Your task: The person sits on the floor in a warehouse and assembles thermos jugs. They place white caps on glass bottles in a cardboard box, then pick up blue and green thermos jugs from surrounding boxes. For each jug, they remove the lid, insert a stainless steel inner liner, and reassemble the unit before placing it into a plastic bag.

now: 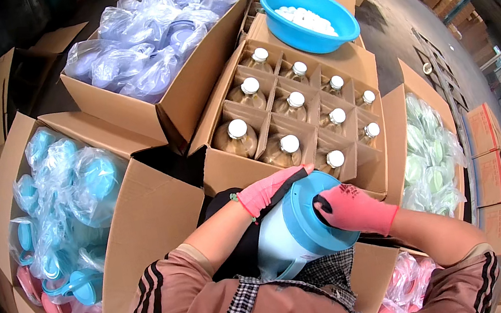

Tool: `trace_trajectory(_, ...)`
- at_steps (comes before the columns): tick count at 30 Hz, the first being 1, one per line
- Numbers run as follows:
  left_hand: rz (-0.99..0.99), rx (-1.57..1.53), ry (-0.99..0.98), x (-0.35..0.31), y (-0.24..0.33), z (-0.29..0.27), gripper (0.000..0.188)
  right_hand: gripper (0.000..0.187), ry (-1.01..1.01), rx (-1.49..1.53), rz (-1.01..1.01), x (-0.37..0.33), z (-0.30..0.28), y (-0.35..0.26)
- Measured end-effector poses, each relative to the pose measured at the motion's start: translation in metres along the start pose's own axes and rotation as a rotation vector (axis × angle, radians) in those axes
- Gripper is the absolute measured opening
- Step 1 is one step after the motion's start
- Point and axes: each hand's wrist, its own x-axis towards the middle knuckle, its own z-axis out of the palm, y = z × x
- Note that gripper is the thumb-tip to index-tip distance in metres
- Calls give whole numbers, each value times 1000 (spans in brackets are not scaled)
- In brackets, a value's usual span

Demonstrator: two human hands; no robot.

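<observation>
A light-blue jug (286,230) with a handle and a broader blue collar (306,203) lies tilted in my lap, its top toward the upper right. My left hand (275,190), in a pink glove with dark fingers, wraps over the collar's upper left side and steadies it. My right hand (357,207), gloved the same way, is closed at the top of the collar. Its fingertips are partly hidden, so whether it pinches the rim or a small part there does not show. Just beyond is a divided carton (236,171) of rounded, white-capped bottles (239,137).
A blue basin (310,37) of small white pieces sits behind the bottles. Open cartons hold bagged purple parts (146,48), blue parts (65,194), green parts (426,157) and pink parts (407,283). Stacked cartons (487,166) line the right side. A raised cardboard flap (148,220) stands by my left arm.
</observation>
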Motion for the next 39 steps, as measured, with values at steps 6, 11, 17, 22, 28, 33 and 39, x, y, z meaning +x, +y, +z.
trace_trajectory(6, 68, 155, 0, -13, 17, 1, 37, 29, -92, 653, 523, 19, -18, -16)
trace_trajectory(11, -77, -205, -7, 15, -3, -20, 32, 28, -61, 603, 664, 22, -17, -15)
trace_trajectory(17, 67, -26, 76, -10, 9, -14, 38, 31, 703, 944, 360, -51, 1, -24)
trace_trajectory(22, 67, -30, 94, 13, -9, -14, 39, 29, 257, 1735, 612, -92, 165, -47)
trace_trajectory(28, 282, 845, 782, -14, -10, 25, 45, 35, 171, 1852, 368, -53, 197, -69)
trace_trajectory(33, 94, 2180, 349, -105, -42, 12, 66, 32, 525, 1626, 302, -118, 210, -17)
trace_trajectory(39, -412, 2018, 308, -107, -106, 12, 91, 18, 697, 1615, 245, -153, 115, -40)
